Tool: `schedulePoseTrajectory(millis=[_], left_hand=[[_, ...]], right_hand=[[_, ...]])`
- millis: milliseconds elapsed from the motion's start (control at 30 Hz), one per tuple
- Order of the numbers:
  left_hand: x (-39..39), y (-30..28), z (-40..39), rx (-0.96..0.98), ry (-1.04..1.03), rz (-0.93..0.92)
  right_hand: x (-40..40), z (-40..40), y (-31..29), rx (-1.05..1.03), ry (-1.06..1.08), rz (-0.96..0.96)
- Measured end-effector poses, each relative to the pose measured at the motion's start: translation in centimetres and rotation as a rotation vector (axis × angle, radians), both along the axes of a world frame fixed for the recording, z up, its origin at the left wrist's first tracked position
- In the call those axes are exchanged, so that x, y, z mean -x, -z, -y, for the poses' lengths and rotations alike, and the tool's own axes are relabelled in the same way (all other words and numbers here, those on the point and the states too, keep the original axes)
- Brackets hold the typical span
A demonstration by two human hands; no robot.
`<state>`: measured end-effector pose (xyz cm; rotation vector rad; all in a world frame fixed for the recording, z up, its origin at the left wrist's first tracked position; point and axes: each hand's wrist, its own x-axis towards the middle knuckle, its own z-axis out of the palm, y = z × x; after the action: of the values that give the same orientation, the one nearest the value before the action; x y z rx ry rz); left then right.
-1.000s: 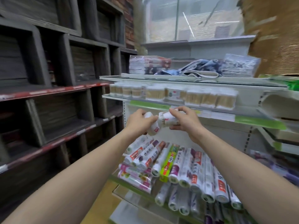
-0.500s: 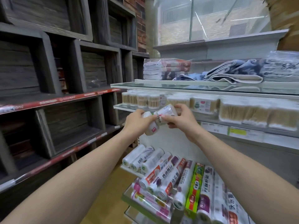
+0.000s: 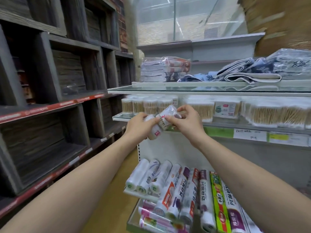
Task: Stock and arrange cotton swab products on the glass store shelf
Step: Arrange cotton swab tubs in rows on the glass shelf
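Note:
My left hand (image 3: 139,124) grips a round cotton swab tub (image 3: 154,132) with a red label, its lower end pointing down. My right hand (image 3: 186,121) pinches a second swab pack (image 3: 170,113) wrapped in clear film, tilted up to the right and touching the first. Both packs hang just in front of the glass shelf (image 3: 121,117), near its left end. On that shelf stands a row of swab tubs (image 3: 146,105) and wider swab boxes (image 3: 276,113).
A glass shelf above (image 3: 185,89) carries folded towels (image 3: 165,68). Below my arms, rolls of plastic bags and cling film (image 3: 178,187) lie on a lower shelf. Dark wooden cubbies (image 3: 55,84) with red price strips line the left side. Price tags (image 3: 250,134) run under the swab shelf.
My view has swung right and closer to the shelf. Both hands have stayed together on the two packs, lifted slightly toward the shelf's left end.

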<state>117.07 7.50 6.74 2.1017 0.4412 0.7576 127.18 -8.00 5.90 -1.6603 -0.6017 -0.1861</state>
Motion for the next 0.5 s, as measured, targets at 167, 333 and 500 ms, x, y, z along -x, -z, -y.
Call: schedulePoseTrajectory(millis=[167,333,500], left_hand=[[-0.9,-0.1,-4.3,0.002,0.122,-0.023],[-1.6,-0.8,-5.7,-0.038,0.225,-0.025],[-2.8,-2.0,-5.9,0.008,0.285,0.050]], right_hand=[[1.7,-3.4,-0.4,-0.017,0.135,0.038],[2.5,-4.9,-1.5,0.012,0.305,0.133],[1.2,-4.6,-2.6,0.189,0.515,0.257]])
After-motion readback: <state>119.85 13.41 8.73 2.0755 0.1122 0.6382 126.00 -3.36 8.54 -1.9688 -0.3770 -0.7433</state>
